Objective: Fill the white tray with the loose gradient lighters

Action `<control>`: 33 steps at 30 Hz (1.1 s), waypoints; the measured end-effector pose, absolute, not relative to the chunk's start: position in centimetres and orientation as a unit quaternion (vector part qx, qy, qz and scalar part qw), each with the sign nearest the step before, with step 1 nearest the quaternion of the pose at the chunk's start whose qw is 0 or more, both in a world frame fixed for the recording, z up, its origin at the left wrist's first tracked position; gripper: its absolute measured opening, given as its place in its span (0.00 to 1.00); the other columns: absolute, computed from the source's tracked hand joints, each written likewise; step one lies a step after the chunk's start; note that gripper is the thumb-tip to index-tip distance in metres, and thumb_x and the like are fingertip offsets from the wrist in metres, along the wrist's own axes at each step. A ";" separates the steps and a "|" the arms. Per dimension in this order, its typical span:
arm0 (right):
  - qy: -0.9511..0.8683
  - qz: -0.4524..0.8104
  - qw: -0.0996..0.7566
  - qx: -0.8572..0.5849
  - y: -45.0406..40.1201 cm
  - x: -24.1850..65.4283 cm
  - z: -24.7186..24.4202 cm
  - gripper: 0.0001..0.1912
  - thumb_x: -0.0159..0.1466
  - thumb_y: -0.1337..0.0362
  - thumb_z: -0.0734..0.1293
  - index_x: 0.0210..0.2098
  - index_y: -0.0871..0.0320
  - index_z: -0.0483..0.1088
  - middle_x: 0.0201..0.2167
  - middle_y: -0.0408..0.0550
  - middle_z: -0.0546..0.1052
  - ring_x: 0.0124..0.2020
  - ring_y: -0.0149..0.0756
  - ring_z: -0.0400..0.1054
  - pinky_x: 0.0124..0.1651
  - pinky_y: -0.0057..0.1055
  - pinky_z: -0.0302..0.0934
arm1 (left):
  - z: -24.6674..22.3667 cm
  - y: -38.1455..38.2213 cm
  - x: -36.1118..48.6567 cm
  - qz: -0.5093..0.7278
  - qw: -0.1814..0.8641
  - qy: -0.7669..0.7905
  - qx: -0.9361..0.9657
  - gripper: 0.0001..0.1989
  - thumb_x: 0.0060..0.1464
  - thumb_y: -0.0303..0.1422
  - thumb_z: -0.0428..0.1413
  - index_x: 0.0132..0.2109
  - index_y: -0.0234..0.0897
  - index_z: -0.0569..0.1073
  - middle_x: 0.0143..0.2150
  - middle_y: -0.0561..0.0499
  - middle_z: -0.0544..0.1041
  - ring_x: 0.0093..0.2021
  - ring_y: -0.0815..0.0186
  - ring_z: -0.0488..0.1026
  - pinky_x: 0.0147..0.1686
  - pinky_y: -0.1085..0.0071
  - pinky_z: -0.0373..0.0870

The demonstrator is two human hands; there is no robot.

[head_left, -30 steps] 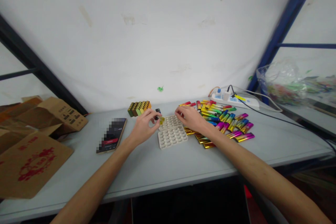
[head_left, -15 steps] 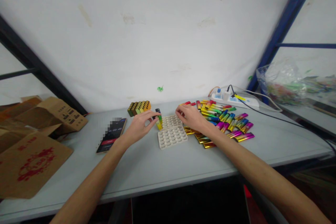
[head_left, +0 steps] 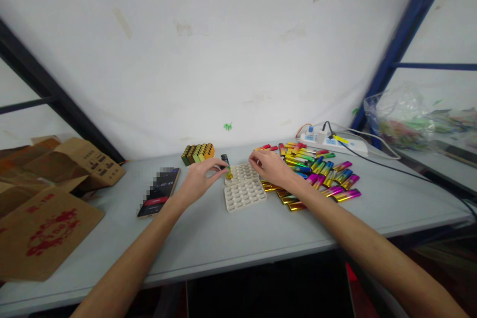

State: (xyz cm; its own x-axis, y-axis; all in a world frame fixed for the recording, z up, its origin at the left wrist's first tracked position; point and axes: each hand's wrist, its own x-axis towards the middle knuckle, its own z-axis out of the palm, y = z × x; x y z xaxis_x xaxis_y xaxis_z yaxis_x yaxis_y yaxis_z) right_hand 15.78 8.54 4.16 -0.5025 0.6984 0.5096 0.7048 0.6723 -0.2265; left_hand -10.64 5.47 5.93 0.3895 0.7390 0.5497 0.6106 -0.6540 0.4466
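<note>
My left hand (head_left: 201,179) pinches a slim lighter (head_left: 228,173) between thumb and fingertips. The lighter has a black top and a yellow-green body, and it stands upright at the left side of a pale tray (head_left: 245,196) with rows of round-cornered pockets. Over the tray's far right part, my right hand (head_left: 273,166) is closed with its fingertips bent down. Whatever those fingers hold, if anything, is hidden. Just right of that hand lies a loose pile of shiny lighters (head_left: 330,176) in rainbow metallic colours.
Behind the left hand stands a block of upright green and gold pieces (head_left: 197,154). A phone (head_left: 160,191) and brown cardboard boxes (head_left: 52,228) are at the left. A power strip (head_left: 345,145) with cables runs behind the pile; a clear plastic bag (head_left: 402,114) sits at the far right.
The lighter in my left hand has gone from tilted to more upright and sits lower against the tray. The left hand shifted slightly right; my right hand has hardly moved.
</note>
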 end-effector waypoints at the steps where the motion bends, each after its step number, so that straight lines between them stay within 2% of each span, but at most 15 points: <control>1: -0.867 -0.005 0.291 -0.405 8.5 15.8 4.2 0.08 0.72 0.68 0.62 0.39 0.60 0.73 0.34 0.50 0.78 0.36 0.37 0.71 0.39 0.31 0.54 | 5.9 5.5 -10.7 0.372 0.086 0.403 0.832 0.09 0.61 0.40 0.61 0.43 0.41 0.82 0.41 0.48 0.84 0.39 0.60 0.80 0.45 0.68 0.74; 9: -0.860 -0.038 0.242 -0.447 8.6 16.1 4.7 0.10 0.73 0.66 0.60 0.42 0.59 0.74 0.38 0.51 0.80 0.38 0.38 0.72 0.40 0.31 0.56 | 5.4 5.9 -11.1 0.352 0.048 0.375 0.857 0.11 0.65 0.40 0.58 0.46 0.38 0.81 0.44 0.47 0.83 0.43 0.60 0.80 0.48 0.65 0.75; 14: -0.835 -0.068 0.165 -0.521 9.2 17.2 4.7 0.14 0.75 0.64 0.58 0.50 0.60 0.74 0.49 0.59 0.78 0.51 0.47 0.72 0.55 0.38 0.59 | 4.6 6.2 -10.5 0.385 -0.053 0.362 0.847 0.09 0.66 0.37 0.58 0.46 0.39 0.81 0.45 0.46 0.74 0.45 0.61 0.76 0.47 0.63 0.76; 16: -0.826 -0.069 0.136 -0.542 9.6 17.8 4.4 0.15 0.73 0.64 0.60 0.54 0.61 0.73 0.54 0.61 0.76 0.56 0.50 0.69 0.60 0.42 0.57 | 4.4 6.4 -10.5 0.394 -0.088 0.366 0.838 0.08 0.65 0.36 0.58 0.45 0.40 0.81 0.47 0.45 0.72 0.48 0.59 0.74 0.51 0.60 0.75; 19: -0.826 -0.061 0.106 -0.550 10.3 18.3 3.8 0.16 0.73 0.65 0.60 0.56 0.63 0.73 0.56 0.63 0.74 0.58 0.50 0.68 0.66 0.45 0.53 | 4.1 6.5 -10.6 0.382 -0.089 0.372 0.842 0.07 0.65 0.34 0.58 0.46 0.39 0.80 0.52 0.44 0.72 0.54 0.57 0.73 0.57 0.57 0.72; 24: -0.843 -0.042 0.076 -0.531 11.1 18.3 3.3 0.17 0.75 0.63 0.57 0.51 0.62 0.75 0.54 0.62 0.75 0.57 0.49 0.69 0.66 0.50 0.53 | 3.9 6.4 -10.3 0.358 -0.050 0.375 0.854 0.07 0.66 0.33 0.56 0.49 0.39 0.76 0.54 0.44 0.74 0.56 0.57 0.74 0.60 0.56 0.70; 26: -0.850 -0.039 0.076 -0.519 11.0 18.4 3.4 0.17 0.75 0.61 0.58 0.53 0.60 0.75 0.54 0.62 0.75 0.57 0.50 0.69 0.64 0.51 0.55 | 3.9 6.2 -10.1 0.360 -0.055 0.377 0.851 0.07 0.66 0.32 0.56 0.49 0.39 0.76 0.54 0.44 0.74 0.56 0.57 0.74 0.60 0.56 0.70; 29: -0.858 -0.035 0.088 -0.505 10.6 19.0 4.1 0.18 0.75 0.61 0.60 0.58 0.59 0.73 0.55 0.62 0.74 0.56 0.50 0.70 0.61 0.48 0.59 | 4.1 5.8 -9.7 0.370 -0.067 0.384 0.843 0.08 0.66 0.32 0.55 0.50 0.39 0.75 0.54 0.44 0.74 0.57 0.57 0.73 0.60 0.57 0.69; 33: -0.869 -0.021 0.070 -0.489 10.0 20.0 5.3 0.17 0.73 0.63 0.62 0.58 0.60 0.73 0.54 0.61 0.75 0.56 0.50 0.71 0.58 0.41 0.63 | 4.5 5.5 -9.4 0.390 -0.070 0.387 0.832 0.08 0.66 0.32 0.54 0.51 0.39 0.75 0.52 0.44 0.73 0.56 0.57 0.72 0.60 0.57 0.69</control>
